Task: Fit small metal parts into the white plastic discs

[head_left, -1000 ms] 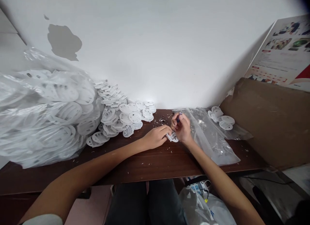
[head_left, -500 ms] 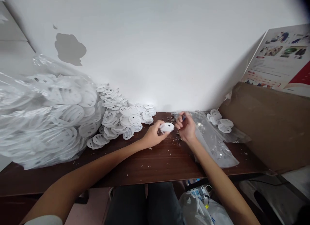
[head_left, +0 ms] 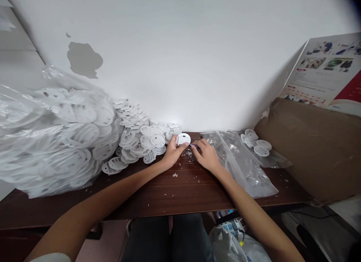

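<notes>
Over the middle of the dark wood table [head_left: 169,194], my left hand [head_left: 172,153] grips a round white plastic disc [head_left: 183,137] by its edge. A dark slot shows in the disc's face. My right hand [head_left: 206,155] is closed on a small tool with a dark blue or purple handle [head_left: 195,145]. The tool's tip meets the lower right rim of the disc; its exact kind is too small to make out. Small white shavings [head_left: 189,156] lie scattered beneath both hands.
A large clear bag full of white discs [head_left: 70,141] stands at the left, with a heap of loose discs [head_left: 152,137] beside it. On the right lie a flat plastic bag [head_left: 242,168], several discs [head_left: 262,147] and a cardboard box [head_left: 310,149]. A white wall rises behind.
My left hand has drawn the disc left and turned its face toward me. My right hand has come down from its raised pose and brought the small tool to the disc's rim.
</notes>
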The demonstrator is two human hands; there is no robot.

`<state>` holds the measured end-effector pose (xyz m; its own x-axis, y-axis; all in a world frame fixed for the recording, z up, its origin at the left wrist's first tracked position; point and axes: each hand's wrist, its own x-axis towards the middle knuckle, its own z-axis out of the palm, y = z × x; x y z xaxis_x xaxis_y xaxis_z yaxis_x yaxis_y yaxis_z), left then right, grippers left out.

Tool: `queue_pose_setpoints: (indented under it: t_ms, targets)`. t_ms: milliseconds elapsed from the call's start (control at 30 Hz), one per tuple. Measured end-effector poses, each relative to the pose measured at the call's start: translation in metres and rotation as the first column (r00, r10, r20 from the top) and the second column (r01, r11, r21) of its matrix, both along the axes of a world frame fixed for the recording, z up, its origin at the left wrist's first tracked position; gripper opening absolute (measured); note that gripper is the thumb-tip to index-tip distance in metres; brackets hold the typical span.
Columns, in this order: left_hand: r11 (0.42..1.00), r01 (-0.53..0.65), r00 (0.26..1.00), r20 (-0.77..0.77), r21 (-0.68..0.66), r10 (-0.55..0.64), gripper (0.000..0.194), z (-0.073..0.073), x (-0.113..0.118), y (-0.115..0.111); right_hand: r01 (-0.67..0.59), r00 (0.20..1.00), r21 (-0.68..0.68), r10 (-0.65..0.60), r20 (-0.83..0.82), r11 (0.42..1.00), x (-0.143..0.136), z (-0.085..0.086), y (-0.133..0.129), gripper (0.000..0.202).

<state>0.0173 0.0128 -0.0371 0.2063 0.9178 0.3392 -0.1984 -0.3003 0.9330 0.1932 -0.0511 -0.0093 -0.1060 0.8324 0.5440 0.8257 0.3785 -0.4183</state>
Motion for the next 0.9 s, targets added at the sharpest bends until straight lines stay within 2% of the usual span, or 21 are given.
queue_pose_setpoints:
  t_ms: [200, 333, 633, 733, 900]
  targets:
    - [0.999, 0.043, 0.999, 0.01, -0.014, -0.043, 0.041, 0.002, 0.0, -0.001, -0.001, 0.999, -0.011, 0.001, 0.033, 1.0, 0.0, -0.002, 0.002, 0.03]
    - [1.0, 0.009, 1.0, -0.015, -0.01, -0.009, 0.04, 0.001, 0.0, 0.0, 0.006, 0.998, -0.008, -0.005, 0.056, 1.0, -0.001, -0.003, 0.003, 0.031]
    - [0.979, -0.178, 0.967, -0.167, 0.098, 0.192, 0.03, -0.001, -0.002, -0.005, 0.169, 0.955, 0.031, -0.171, 0.242, 0.985, -0.021, -0.008, 0.004, 0.033]
    - [0.984, -0.176, 0.975, -0.129, 0.032, 0.179, 0.032, -0.001, -0.002, -0.004, 0.189, 0.945, 0.047, -0.194, 0.264, 0.981, -0.024, -0.006, 0.005, 0.03]
    - [0.987, -0.057, 0.998, -0.011, -0.149, 0.056, 0.042, 0.003, -0.002, -0.002, 0.147, 0.968, 0.055, -0.155, 0.196, 0.988, -0.017, -0.005, 0.004, 0.031]
